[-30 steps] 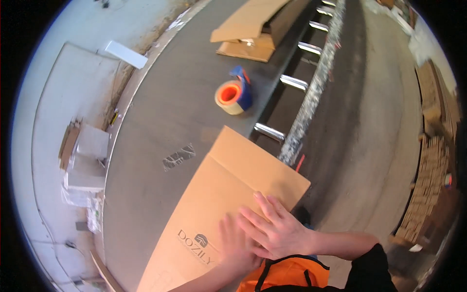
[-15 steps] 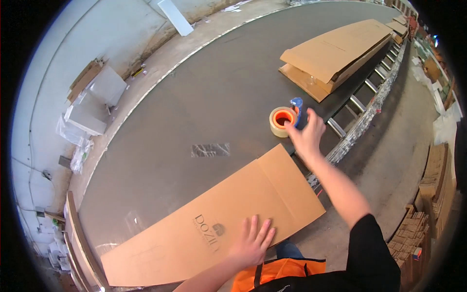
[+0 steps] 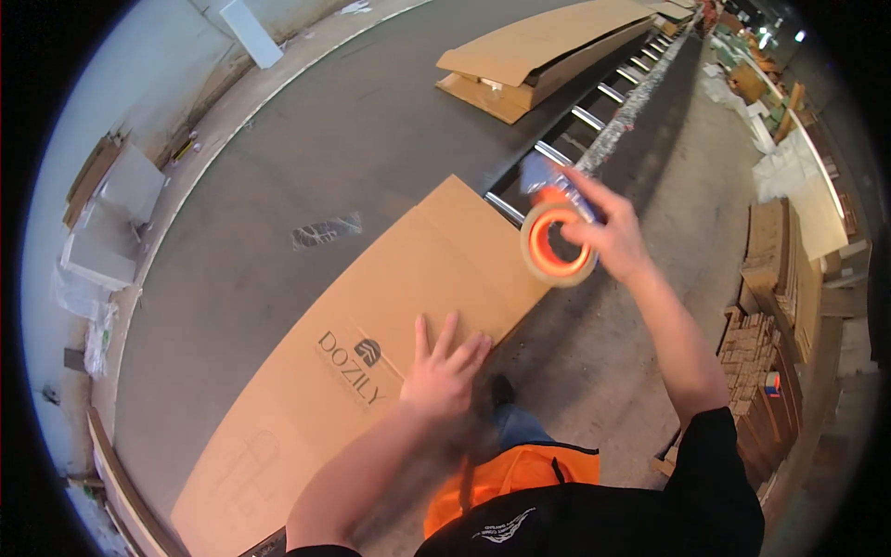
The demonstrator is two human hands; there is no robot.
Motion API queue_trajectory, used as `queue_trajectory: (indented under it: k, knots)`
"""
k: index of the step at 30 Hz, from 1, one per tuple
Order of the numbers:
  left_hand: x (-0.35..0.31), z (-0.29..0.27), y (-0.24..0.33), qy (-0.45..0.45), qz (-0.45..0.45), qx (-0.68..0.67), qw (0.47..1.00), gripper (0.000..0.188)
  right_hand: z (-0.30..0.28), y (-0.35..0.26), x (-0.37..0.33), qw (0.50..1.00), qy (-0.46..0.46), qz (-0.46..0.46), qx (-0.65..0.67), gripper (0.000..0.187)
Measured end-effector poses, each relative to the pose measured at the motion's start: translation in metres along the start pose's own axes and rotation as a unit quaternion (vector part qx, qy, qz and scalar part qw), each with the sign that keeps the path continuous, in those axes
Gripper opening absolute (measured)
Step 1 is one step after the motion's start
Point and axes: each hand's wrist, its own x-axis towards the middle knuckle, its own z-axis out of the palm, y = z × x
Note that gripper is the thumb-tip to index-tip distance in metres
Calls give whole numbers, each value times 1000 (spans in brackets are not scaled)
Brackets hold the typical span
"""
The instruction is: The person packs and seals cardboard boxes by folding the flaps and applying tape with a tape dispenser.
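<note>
Right hand (image 3: 608,237): fingers closed around tape dispenser (image 3: 557,237) with orange-cored roll, lifted clear above near end of long flat carton (image 3: 371,362). Left hand (image 3: 444,371): fingers spread, palm pressed flat on carton near front edge, holding nothing. Carton lying closed on grey table (image 3: 278,167); no tape strip visible on it, sealing judged not yet begun. Beyond: roller conveyor (image 3: 594,97), second carton (image 3: 538,46) farther along.

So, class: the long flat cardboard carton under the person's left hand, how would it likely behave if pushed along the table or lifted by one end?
The carton looks long, thin and closed flat, so lifted by one end it would probably sag. On the smooth grey table it should slide easily, which may be why the left hand presses on it. It cannot roll.
</note>
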Motion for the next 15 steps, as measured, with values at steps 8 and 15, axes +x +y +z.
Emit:
queue_trajectory:
  k: [8,15]
  knots:
    - [-14,14,1,50,14,18,998,71,96,-29,-36,865,-102,-66,-486,39]
    - [-13,13,4,48,12,2,999,72,92,-12,-33,787,-289,74,-540,46]
